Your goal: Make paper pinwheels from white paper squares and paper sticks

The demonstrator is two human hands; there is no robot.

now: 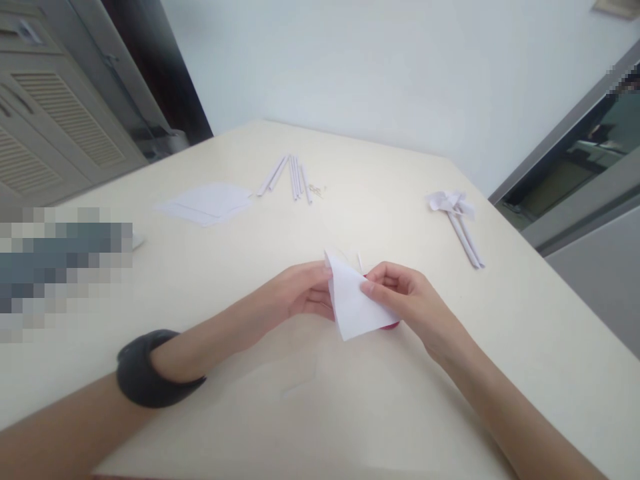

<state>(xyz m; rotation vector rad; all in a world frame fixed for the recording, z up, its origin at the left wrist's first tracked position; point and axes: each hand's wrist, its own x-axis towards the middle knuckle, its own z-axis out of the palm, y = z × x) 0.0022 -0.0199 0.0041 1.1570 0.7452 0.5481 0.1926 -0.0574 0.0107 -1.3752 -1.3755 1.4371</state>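
Observation:
A folded sheet of white paper (354, 303) is held above the tabletop between both hands. My left hand (310, 288) grips its left edge, thumb against the upper part and the other fingers behind. On the right side, the thumb and fingers of my right hand (395, 287) pinch the same paper. Something red (391, 326) shows beneath and behind it, mostly hidden, so its kind cannot be made out. A thin white stick-like piece (359, 261) pokes out just beyond the paper.
Flat white sheets (205, 203) lie at the left of the table (380, 413). Several rolled paper tubes (296, 179) and small tan bits (316, 191) lie farther back. Two tubes with crumpled paper tops (463, 230) rest at right. A dark band (150, 368) circles my left wrist.

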